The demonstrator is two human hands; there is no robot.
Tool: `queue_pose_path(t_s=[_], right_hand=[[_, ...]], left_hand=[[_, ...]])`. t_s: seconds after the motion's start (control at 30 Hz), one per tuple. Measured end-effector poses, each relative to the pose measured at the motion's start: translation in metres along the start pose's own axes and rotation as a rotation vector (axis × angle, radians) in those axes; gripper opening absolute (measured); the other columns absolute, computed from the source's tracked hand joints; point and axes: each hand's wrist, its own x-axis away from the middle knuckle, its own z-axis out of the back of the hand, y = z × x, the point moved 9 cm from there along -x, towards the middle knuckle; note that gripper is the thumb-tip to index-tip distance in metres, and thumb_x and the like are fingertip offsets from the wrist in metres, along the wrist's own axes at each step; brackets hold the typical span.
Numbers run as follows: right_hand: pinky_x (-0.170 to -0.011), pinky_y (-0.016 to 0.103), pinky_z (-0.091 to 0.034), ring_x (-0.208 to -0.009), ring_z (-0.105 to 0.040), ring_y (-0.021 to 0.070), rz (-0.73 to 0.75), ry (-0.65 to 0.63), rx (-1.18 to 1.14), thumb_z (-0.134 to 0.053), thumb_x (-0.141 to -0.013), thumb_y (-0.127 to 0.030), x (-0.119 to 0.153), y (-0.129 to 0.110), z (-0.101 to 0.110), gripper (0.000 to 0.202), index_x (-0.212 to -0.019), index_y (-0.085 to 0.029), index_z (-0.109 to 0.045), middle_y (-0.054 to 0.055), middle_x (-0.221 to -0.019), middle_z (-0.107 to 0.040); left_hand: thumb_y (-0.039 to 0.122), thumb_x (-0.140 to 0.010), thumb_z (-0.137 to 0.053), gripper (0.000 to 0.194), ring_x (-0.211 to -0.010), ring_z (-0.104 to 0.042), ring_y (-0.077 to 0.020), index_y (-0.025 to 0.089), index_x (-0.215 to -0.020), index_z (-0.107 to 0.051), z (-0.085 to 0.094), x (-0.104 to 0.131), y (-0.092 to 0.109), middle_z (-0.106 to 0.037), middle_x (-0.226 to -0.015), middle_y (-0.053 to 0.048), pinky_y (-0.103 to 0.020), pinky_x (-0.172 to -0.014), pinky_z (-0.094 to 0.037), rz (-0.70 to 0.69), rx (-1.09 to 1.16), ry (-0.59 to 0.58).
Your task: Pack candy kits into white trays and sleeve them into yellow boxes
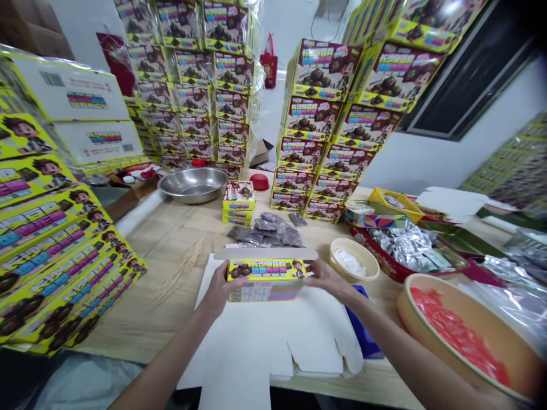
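Observation:
A yellow printed carton (267,270) stands at the middle of the table, its pale flap raised along the far edge. My left hand (223,287) grips its left end, thumb across the front. At the right end my right hand (327,279) holds the carton with its fingers at the corner. Beneath and in front of it lie flat white unfolded cartons (252,336). Just behind are dark grey sachets (273,228) in a loose pile. Thin wooden sticks (182,267) lie to the left of the carton.
Tall stacks of printed boxes (318,125) rise behind; more stand at the left. A steel bowl (194,185) and small boxes (238,196) are at the back. To the right are a cream bowl (354,259), foil packets (404,245), a blue tray (363,327) and a basin of red packets (459,336).

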Motion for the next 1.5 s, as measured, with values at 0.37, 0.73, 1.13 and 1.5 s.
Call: queue_pose_path(t_s=[0.37, 0.73, 1.13, 1.5], right_hand=[[-0.045, 0.021, -0.044, -0.050, -0.057, 0.0118, -0.052, -0.245, 0.223, -0.049, -0.074, -0.020, -0.024, -0.064, 0.007, 0.008, -0.077, -0.016, -0.056, -0.002, -0.061, -0.058], [-0.039, 0.017, -0.040, -0.046, -0.059, 0.0115, -0.056, -0.101, 0.378, -0.050, -0.073, -0.015, -0.022, -0.066, 0.010, 0.014, -0.065, -0.020, -0.039, -0.004, -0.053, -0.053], [-0.058, 0.024, -0.039, -0.074, -0.059, 0.0189, 0.159, -0.276, 0.805, -0.071, -0.065, -0.035, -0.022, -0.072, -0.016, 0.032, -0.088, -0.019, -0.056, 0.006, -0.090, -0.061], [-0.056, 0.024, -0.031, -0.070, -0.055, 0.0193, 0.118, -0.413, 0.840, -0.072, -0.063, -0.037, -0.033, -0.067, -0.035, 0.036, -0.089, -0.016, -0.059, 0.004, -0.078, -0.062]], left_hand=[[0.026, -0.058, -0.078, 0.042, -0.077, -0.066, -0.0225, 0.014, -0.093, -0.059, 0.000, -0.001, 0.000, -0.070, -0.088, -0.005, -0.033, -0.069, -0.054, -0.005, -0.037, 0.026], [0.024, -0.060, -0.076, 0.040, -0.074, -0.065, -0.0204, 0.014, -0.094, -0.059, 0.005, -0.001, 0.001, -0.069, -0.085, -0.003, -0.030, -0.066, -0.053, -0.049, -0.112, 0.033], [0.028, -0.056, -0.080, 0.056, -0.080, -0.063, -0.0188, 0.014, -0.103, -0.055, 0.011, -0.006, 0.001, -0.065, -0.088, -0.002, -0.030, -0.073, -0.050, -0.088, -0.158, 0.069], [0.022, -0.075, -0.057, 0.024, -0.081, -0.055, -0.0162, 0.018, -0.097, -0.067, -0.012, -0.011, 0.120, -0.061, -0.084, -0.004, -0.028, -0.076, -0.043, -0.439, -1.256, -0.294]])
